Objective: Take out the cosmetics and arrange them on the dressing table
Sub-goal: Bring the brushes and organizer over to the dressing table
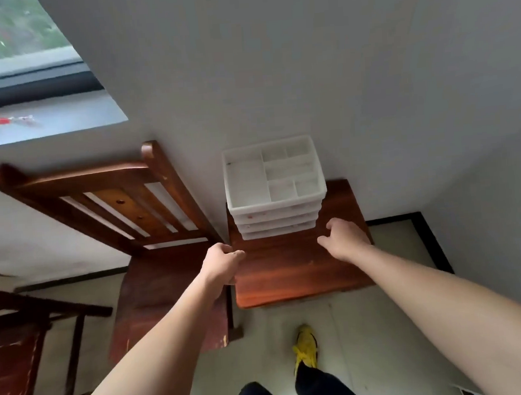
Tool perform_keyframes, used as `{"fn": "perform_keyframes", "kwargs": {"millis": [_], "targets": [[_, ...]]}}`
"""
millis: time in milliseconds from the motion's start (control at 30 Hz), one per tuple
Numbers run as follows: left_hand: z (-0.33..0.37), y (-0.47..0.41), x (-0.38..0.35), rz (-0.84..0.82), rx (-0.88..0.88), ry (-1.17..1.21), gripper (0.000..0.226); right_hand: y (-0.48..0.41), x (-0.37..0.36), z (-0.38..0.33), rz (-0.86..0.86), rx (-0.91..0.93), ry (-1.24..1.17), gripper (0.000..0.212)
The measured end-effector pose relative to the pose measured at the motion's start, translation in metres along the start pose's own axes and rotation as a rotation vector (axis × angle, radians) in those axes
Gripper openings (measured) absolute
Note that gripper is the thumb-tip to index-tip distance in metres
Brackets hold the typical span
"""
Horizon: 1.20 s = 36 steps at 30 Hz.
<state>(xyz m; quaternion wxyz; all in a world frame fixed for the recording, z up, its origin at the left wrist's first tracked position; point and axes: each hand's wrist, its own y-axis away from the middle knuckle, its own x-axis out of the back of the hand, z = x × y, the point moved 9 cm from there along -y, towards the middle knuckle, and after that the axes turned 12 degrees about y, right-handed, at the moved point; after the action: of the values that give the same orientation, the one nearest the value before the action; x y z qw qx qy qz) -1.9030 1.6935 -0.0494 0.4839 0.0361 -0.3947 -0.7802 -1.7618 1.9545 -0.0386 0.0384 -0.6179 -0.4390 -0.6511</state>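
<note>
Two bare forearms are seen reaching forward from the bottom of the view, above dark trouser legs and a yellow shoe (305,345) on a pale floor. At their ends, the left hand (222,262) and the right hand (345,238) are held over a small dark wooden dressing table (288,275) set against a grey wall. The left hand is shown with its fingers curled in and the thumb laid along them, at the table's left edge; whether that edge is clasped cannot be told. The right hand is held just above the table's far right part with fingers loosely bent and the thumb apart, and nothing is grasped in it. Beyond both hands and between them, a white plastic organiser (278,217) is stood on the back of the table against the wall, nearer to the right hand's fingertips than to the left hand. Its top is formed as an open tray split into compartments, and a stack of shallow drawers is seen below it. Faint reddish marks are glimpsed through the drawer fronts, but the cosmetics themselves cannot be made out. Just beyond and beside the left hand, a wooden slatted chair (125,205) is placed with its back to the wall. Farther out past that hand, a window (16,59) is seen.
</note>
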Motion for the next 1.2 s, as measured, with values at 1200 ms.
{"fn": "perform_keyframes", "kwargs": {"millis": [1200], "targets": [[-0.07,-0.092,-0.056,-0.104,0.211,0.033,0.047,-0.082,-0.128,0.051,-0.081,-0.49,-0.813,0.042]]}}
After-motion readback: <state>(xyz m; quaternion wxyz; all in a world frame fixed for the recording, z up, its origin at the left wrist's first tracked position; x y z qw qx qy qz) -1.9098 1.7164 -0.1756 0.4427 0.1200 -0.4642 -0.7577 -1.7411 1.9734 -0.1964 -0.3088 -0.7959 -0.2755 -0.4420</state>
